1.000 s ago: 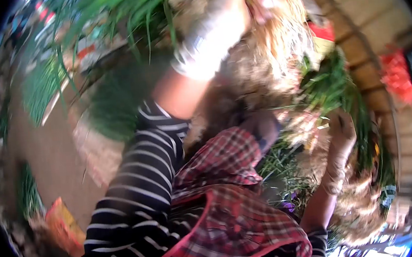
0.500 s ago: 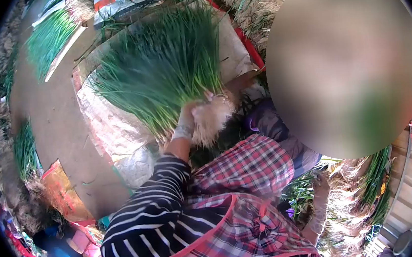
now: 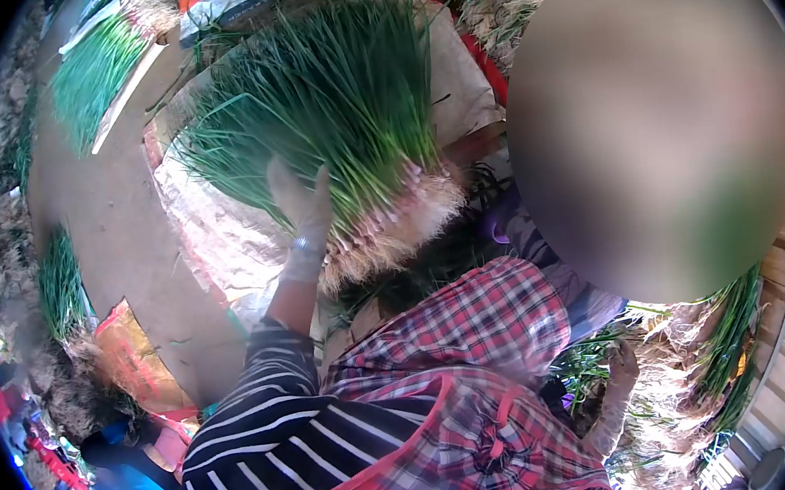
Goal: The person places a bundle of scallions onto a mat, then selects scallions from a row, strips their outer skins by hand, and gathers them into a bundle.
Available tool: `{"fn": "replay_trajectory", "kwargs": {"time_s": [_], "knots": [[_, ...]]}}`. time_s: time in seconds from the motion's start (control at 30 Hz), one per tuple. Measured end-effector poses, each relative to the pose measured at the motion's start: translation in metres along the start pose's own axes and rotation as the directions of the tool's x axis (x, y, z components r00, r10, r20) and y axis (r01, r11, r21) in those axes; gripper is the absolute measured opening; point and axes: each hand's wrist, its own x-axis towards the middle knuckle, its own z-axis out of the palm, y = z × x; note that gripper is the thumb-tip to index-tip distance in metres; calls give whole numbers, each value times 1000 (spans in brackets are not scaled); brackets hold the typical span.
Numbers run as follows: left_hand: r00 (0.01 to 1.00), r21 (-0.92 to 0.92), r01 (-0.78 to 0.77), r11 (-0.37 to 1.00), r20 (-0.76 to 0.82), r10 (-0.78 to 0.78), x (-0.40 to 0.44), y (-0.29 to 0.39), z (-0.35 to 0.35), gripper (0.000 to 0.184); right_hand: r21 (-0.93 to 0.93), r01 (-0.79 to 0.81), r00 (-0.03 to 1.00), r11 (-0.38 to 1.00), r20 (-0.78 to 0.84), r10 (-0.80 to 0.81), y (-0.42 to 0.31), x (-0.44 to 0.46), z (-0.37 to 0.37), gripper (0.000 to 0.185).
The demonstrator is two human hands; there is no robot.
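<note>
One heap of green onions [image 3: 352, 117] lies on a pale sack [image 3: 219, 226], the left hand [image 3: 302, 206] at the heap's edge, thumb spread from fingers; the right hand [image 3: 620, 369], fingers I can't make out, is near another heap [image 3: 675, 355].

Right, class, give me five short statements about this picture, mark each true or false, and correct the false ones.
1. The left hand is at the green onions, its thumb spread apart. True.
2. The onions lie directly on bare ground. False: they lie on pale sheeting.
3. The apron is checked. True.
4. The right hand is on those same onions. False: it is apart from them, near another rooty pile.
5. The left sleeve is striped. True.
</note>
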Motion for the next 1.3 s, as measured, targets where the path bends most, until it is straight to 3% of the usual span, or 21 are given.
{"fn": "replay_trajectory", "kwargs": {"time_s": [0.03,0.1,0.13,0.17,0.2,0.27,0.3,0.5,0.57,0.63,0.7,0.77,0.87,0.9,0.97,1.0,1.07,1.13,1.23,1.3], "knots": [[956,59,-288,956,65,285,13,17,6,86,1,15,1000,1000,2,-15,2,-2,2,32],[790,68,-534,843,397,468,18,37,41,78,-36,16,1000,999,7,-16,15,-2,2,35],[689,142,-639,756,542,481,20,33,46,74,-70,7,1000,998,11,-6,14,1,6,37],[573,186,-740,647,679,459,19,26,52,70,118,-61,995,991,83,51,19,-2,4,36],[446,195,-826,528,800,402,13,17,59,66,-25,-66,996,997,52,68,15,-6,3,36],[487,268,-789,553,822,296,9,-22,63,63,-302,-88,996,949,-43,79,-1,-15,-1,37],[493,278,-776,566,828,269,7,-35,63,64,-501,-6,999,865,-42,-18,-3,-24,-6,34],[439,248,-788,563,868,232,16,-31,114,66,-618,204,971,759,229,-75,34,-26,-11,35],[431,256,-790,556,878,207,12,-33,113,66,-528,95,977,844,210,22,31,-26,-10,37],[414,252,-771,584,896,159,20,-17,105,64,-246,-216,967,945,84,242,-17,-25,8,42],[362,262,-757,599,931,51,30,14,89,63,-167,-54,992,985,106,72,-32,-25,-10,48],[342,261,-719,644,940,1,35,37,70,62,77,-84,996,993,40,81,-69,-46,-24,44],[504,312,-718,622,849,157,26,60,30,63,421,61,985,905,-172,13,9,-49,-28,35],[528,318,-714,624,829,182,15,59,8,62,-353,-20,986,935,-159,-39,30,-39,-32,29],[586,337,-689,641,780,220,-23,67,-14,61,-335,45,971,941,-205,-120,63,-52,-19,28],[599,324,-690,647,758,259,-38,65,-24,61,-213,-160,983,964,-126,135,57,-55,-20,29],[682,156,-556,816,646,342,-83,27,-22,65,-172,-81,994,982,-88,67,62,-58,-27,30],[563,116,-582,805,772,295,-121,-1,-43,60,-171,53,996,984,-60,-64,55,-58,-37,31],[484,172,-577,798,859,165,-141,-25,-54,53,-128,211,974,969,-58,-219,37,-62,-69,34],[496,170,-671,721,826,267,-115,-6,-38,50,-128,264,950,956,-137,-281,34,-85,-88,36]]}}
